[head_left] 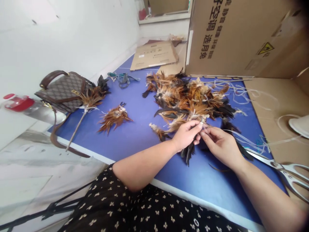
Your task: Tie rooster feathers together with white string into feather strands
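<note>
My left hand is closed around the base of a bunch of feathers, whose dark tips hang down below the fingers. Close beside it, my right hand pinches thin white string at the bunch's pale tied end. Just beyond both hands lies a heap of brown and black feather bunches. Left of the heap rests a separate small feather bunch. Farther left, a feather duster with a thin stick handle leans against a handbag.
Scissors lie at the right table edge, near loose white string. The patterned handbag and a red-capped bottle stand at left. A large cardboard box rises behind; flat cardboard lies at the back. A white spool is far right.
</note>
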Available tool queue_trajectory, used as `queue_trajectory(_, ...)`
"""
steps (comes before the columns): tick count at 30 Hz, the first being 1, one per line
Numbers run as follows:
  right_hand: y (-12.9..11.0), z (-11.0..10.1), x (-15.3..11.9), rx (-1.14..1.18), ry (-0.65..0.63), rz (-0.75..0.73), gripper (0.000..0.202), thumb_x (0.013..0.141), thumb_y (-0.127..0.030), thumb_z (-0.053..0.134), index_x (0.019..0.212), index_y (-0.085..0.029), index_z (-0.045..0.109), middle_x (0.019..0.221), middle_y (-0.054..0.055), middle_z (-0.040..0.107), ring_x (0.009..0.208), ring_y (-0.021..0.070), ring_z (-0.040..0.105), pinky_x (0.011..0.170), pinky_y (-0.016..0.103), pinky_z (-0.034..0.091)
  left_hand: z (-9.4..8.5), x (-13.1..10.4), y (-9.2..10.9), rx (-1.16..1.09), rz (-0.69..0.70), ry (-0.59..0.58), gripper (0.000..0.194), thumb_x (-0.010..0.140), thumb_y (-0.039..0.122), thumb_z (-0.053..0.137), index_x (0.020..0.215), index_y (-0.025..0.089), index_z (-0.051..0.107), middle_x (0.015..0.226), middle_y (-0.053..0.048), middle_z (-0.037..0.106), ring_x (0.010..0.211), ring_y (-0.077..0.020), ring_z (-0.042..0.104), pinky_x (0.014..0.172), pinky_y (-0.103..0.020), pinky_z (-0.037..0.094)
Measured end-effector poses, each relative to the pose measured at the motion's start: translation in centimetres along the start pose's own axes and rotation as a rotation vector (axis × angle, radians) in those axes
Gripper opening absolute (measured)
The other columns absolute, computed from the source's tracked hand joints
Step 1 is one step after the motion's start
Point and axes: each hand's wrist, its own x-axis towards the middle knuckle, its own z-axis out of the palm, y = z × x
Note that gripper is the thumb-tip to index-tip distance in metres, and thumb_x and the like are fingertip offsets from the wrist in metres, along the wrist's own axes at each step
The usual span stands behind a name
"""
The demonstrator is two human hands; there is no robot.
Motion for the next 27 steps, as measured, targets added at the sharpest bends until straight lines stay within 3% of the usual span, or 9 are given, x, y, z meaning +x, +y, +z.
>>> queue_trajectory(5,-0.5,-1.1,-1.5,0.030,-0.037,0.110,0.049,0.108,-0.069,0.061,0.092,-0.024,0.072,0.079,0.004,0.074,0.068,0.0181,0.064,0.066,0.031,0.053,0.6,-0.3,-0.6,-0.082,-0.126,-0.055,0.056,0.086,0.061,0.092,0.103,0.015,0.065,0.070,0.007,0.047,0.056,-0.0052,0.041,0.047,-0.018,0.031)
queue_trajectory(9,-0.4,-1.4,-1.7,0.103,-0.040,0.152,0.053,0.105,-0.074,0.062,0.094,-0.023,0.069,0.076,0.002,0.069,0.065,0.0158,0.060,0.062,0.028,0.051,0.6,-0.3,-0.5,-0.083,-0.178,-0.021,0.045,0.093,0.053,0.088,0.100,0.015,0.063,0.071,0.007,0.048,0.055,-0.0050,0.041,0.048,-0.019,0.032)
queue_trajectory(12,-0.1,-1.4,-1.6,0.070,0.009,0.186,0.052,0.102,-0.074,0.067,0.100,-0.022,0.071,0.080,0.004,0.074,0.065,0.0165,0.063,0.060,0.028,0.051,0.5,-0.3,-0.5,-0.082,-0.169,0.000,0.039,0.097,0.048,0.084,0.104,0.014,0.066,0.075,0.005,0.052,0.056,-0.0051,0.043,0.048,-0.019,0.032)
queue_trajectory(17,-0.5,-1.0,-1.6,0.038,-0.149,0.181,0.057,0.098,-0.077,0.070,0.087,-0.021,0.074,0.069,0.002,0.068,0.057,0.0135,0.052,0.053,0.027,0.042,0.2,-0.2,-0.7,-0.053,-0.154,0.013,0.046,0.093,0.054,0.088,0.107,0.014,0.069,0.071,0.006,0.051,0.057,-0.0057,0.043,0.049,-0.019,0.034)
queue_trajectory(23,-0.8,-1.5,-1.5,0.347,-0.219,0.239,0.059,0.095,-0.078,0.076,0.084,-0.021,0.075,0.077,0.004,0.072,0.071,0.0164,0.061,0.066,0.028,0.050,0.3,-0.3,-0.9,-0.055,-0.154,-0.015,0.054,0.087,0.055,0.093,0.108,0.017,0.062,0.067,0.009,0.049,0.053,-0.0055,0.042,0.047,-0.019,0.032)
queue_trajectory(27,0.3,-2.1,-1.7,0.576,-0.151,0.306,0.048,0.097,-0.065,0.081,0.086,-0.019,0.071,0.071,0.000,0.061,0.061,0.0103,0.044,0.054,0.025,0.033,0.5,-0.3,-0.8,-0.051,-0.116,0.008,0.051,0.090,0.041,0.091,0.121,0.025,0.055,0.078,0.009,0.055,0.052,-0.0051,0.047,0.046,-0.018,0.034)
